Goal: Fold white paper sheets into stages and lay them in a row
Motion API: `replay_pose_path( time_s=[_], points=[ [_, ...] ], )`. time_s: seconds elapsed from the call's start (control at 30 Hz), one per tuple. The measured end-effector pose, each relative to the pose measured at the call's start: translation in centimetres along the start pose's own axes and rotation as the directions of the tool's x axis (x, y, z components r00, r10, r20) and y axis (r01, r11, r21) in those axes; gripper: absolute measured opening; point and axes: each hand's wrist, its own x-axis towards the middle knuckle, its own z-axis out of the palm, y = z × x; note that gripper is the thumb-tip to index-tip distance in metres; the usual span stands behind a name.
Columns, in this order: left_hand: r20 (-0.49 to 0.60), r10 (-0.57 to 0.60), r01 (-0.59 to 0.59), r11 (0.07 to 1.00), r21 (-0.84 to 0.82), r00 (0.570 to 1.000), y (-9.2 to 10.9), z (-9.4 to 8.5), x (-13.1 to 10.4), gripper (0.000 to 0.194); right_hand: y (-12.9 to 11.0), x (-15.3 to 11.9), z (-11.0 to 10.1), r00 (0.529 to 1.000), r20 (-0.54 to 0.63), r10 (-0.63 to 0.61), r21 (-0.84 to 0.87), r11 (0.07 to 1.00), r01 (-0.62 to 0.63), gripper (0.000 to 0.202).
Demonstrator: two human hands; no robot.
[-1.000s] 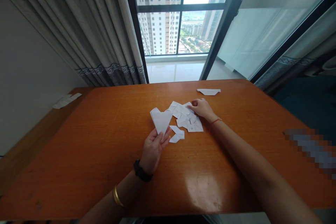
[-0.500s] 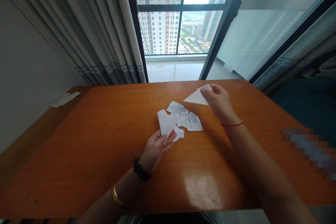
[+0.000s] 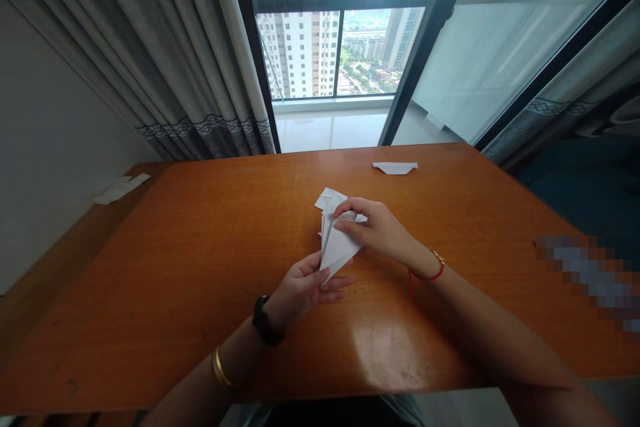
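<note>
My left hand (image 3: 309,285) pinches the pointed lower end of a folded white paper (image 3: 340,250) between thumb and fingers, its other fingers stretched out beneath. The paper is wedge-shaped, and its layers stand slightly apart at the top left. At its upper edge, my right hand (image 3: 376,229) grips it, with the thumb on the front face. Behind them lie crumpled paper pieces (image 3: 327,198) on the table, largely hidden by the hands and the held paper. A separate flat folded paper (image 3: 395,168) rests near the table's far edge.
The brown wooden table (image 3: 200,280) reaches toward a window and an open glass door. A creased paper strip (image 3: 121,188) lies at the far left. On the right edge is a pixelated, unreadable object (image 3: 590,273). A grey curtain (image 3: 200,67) hangs behind the table.
My right hand has let go of its triangular paper, and a folded paper now lies at the far edge. That hand has come down-left onto the paper in my left hand.
</note>
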Motion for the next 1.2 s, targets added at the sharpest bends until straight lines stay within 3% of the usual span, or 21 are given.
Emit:
replay_pose_path(
  time_s=[0.27, 0.5, 0.63, 0.67, 0.73, 0.8, 0.83, 0.93, 1.0, 1.1, 1.13, 1.2],
  points=[
    [0.089, -0.03, 0.022, 0.996, 0.085, 0.996, -0.2, -0.2, -0.2, 0.047, -1.3, -0.4, -0.8, 0.992, 0.05, -0.115, -0.28, 0.952, 0.125, 0.012],
    [0.066, 0.033, -0.036, 0.999, 0.034, 0.997, -0.7, -1.1, 0.3, 0.048, -1.7, -1.2, 1.9, 0.977, -0.027, -0.212, -0.269, 0.943, 0.197, 0.009],
    [0.052, 0.031, -0.036, 0.995, 0.09, 0.998, -0.6, -1.0, 0.3, 0.043, -1.9, -1.5, 3.0, 0.964, -0.072, -0.254, -0.274, 0.935, 0.226, 0.008],
    [0.046, 0.03, -0.036, 0.991, 0.132, 0.999, -0.5, -1.0, 0.4, 0.042, -1.9, -1.5, 2.9, 0.961, -0.096, -0.258, -0.279, 0.934, 0.223, 0.011],
    [0.038, 0.069, -0.077, 0.959, 0.273, 0.997, -0.2, -1.0, 0.3, 0.04, -1.7, -1.4, 2.4, 0.958, -0.164, -0.235, -0.276, 0.943, 0.184, 0.036],
    [0.039, 0.185, -0.178, 0.838, 0.516, 0.982, 0.3, -1.2, 0.2, 0.036, -1.3, -1.1, 1.7, 0.975, -0.15, -0.164, -0.222, 0.967, 0.128, 0.061],
    [0.043, 0.257, -0.223, 0.727, 0.649, 0.965, 0.7, -1.4, 0.2, 0.034, -0.9, -0.9, 1.3, 0.991, -0.072, -0.116, -0.175, 0.979, 0.102, 0.061],
    [0.061, 0.408, -0.234, 0.389, 0.891, 0.911, 1.8, -1.9, 0.1, 0.028, 0.0, -0.4, 0.9, 0.982, 0.19, -0.002, -0.086, 0.996, 0.019, 0.026],
    [0.06, 0.417, -0.204, 0.309, 0.929, 0.907, 2.1, -2.1, 0.1, 0.027, 0.3, -0.4, 1.2, 0.977, 0.21, 0.032, -0.095, 0.995, -0.012, 0.02],
    [0.048, 0.394, -0.182, 0.311, 0.933, 0.918, 1.7, -2.4, 0.2, 0.023, 0.3, -0.4, 2.0, 0.989, 0.14, 0.044, -0.056, 0.998, -0.037, 0.022],
    [0.039, 0.389, -0.185, 0.346, 0.92, 0.921, 1.5, -2.4, 0.2, 0.02, 0.3, -0.4, 2.2, 0.992, 0.114, 0.053, 0.003, 0.999, -0.054, 0.022],
    [0.019, 0.368, -0.221, 0.515, 0.828, 0.929, 1.0, -2.4, 0.4, 0.022, 0.3, -0.4, 2.4, 0.995, 0.062, 0.083, 0.236, 0.967, -0.095, 0.03]
  ],
)
